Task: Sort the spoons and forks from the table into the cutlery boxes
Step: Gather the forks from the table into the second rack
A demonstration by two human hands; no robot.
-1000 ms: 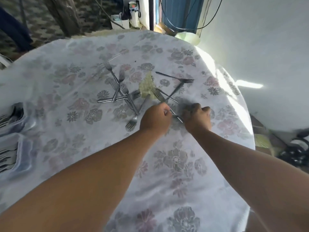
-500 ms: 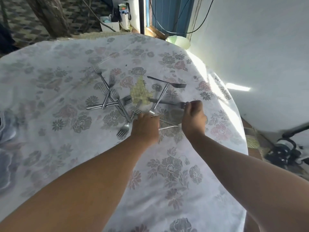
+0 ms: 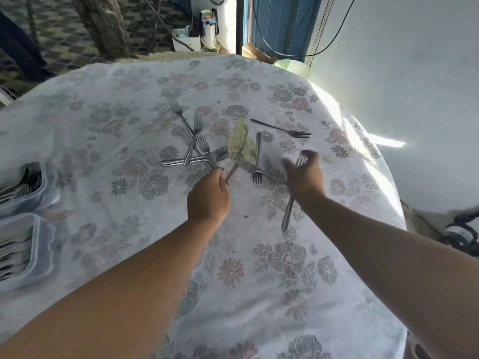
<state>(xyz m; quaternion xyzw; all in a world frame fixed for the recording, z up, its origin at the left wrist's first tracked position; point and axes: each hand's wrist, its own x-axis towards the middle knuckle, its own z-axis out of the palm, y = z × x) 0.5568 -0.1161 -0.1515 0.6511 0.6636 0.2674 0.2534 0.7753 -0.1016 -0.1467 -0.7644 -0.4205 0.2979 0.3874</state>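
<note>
On a round tabletop [image 3: 259, 294] under floral white cloth, mid-gathering: right grip [image 3: 303, 174] holding one steel fork [image 3: 289, 208], left grip [image 3: 208, 196] pinching another's handle [image 3: 231, 170]; next, carrying both toward blurred clear cutlery boxes [image 3: 39, 244] at nine o'clock.

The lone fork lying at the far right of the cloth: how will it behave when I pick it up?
The lone fork looks like thin polished metal, so probably stiff, light and a little slippery. It lies flat on the tablecloth, so getting fingertips under it may be fiddly. It seems unlikely to roll.
</note>
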